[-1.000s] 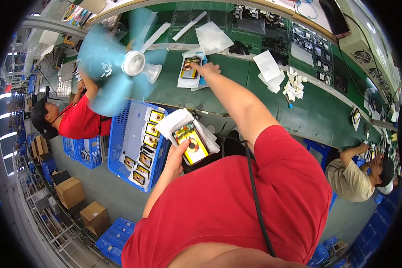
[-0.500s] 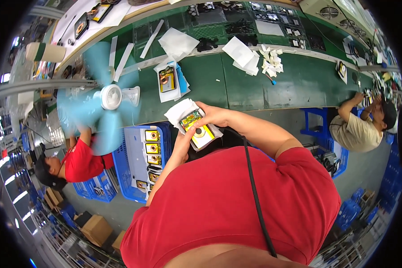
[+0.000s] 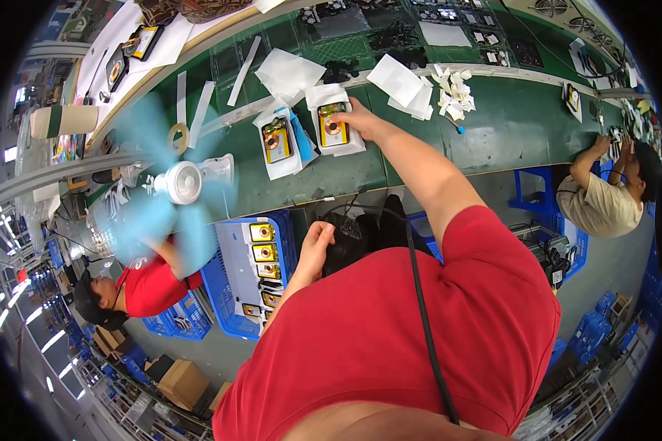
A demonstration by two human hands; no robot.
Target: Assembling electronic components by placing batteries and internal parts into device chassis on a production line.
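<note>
Head view. The person's right hand (image 3: 363,122) grips the right-hand device (image 3: 332,134), a flat unit with a yellow body and a copper-coloured coil; the thumb lies over its upper right edge and the fingers are at its right side. This device lies on white wrapping (image 3: 349,148) on the green workbench (image 3: 412,156). Just to its left, a similar left-hand device (image 3: 278,151) rests on white paper (image 3: 282,170), with a blue sheet (image 3: 302,137) beside it. The left hand (image 3: 315,248) is near the person's lap, its fingers curled; whether they close fully cannot be told. Further similar units (image 3: 265,253) lie in a blue crate (image 3: 224,294) to the left, below a light-blue fan (image 3: 179,184), its blades blurred.
</note>
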